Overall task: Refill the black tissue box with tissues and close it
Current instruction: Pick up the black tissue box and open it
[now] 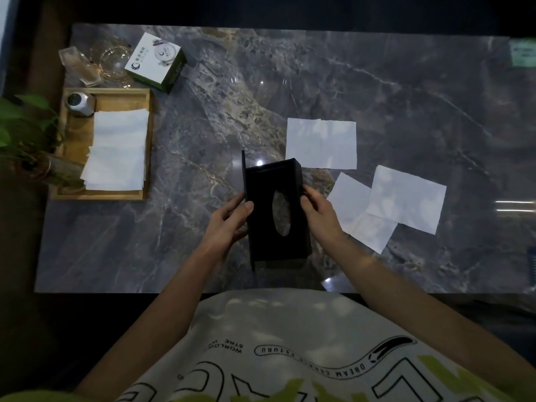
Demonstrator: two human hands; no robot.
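The black tissue box [262,204] is held above the marble table near its front edge, its oval slot facing me. The marble shows through the slot. A black flap sticks out along its left side. My left hand [229,220] grips the left side with the thumb on the front face. On the right edge my right hand [317,211] holds it with the fingertips. Three loose white tissues lie on the table to the right: one [320,143] beyond the box, two overlapping ones [355,207] [406,198] beside my right hand. A stack of white tissues [117,149] lies in a wooden tray.
The wooden tray [148,140] sits at the table's left side with a small metal canister [79,103] in its back corner. Behind it stand a white and green carton [156,60] and glassware [111,58]. A potted plant [17,132] hangs over the left edge.
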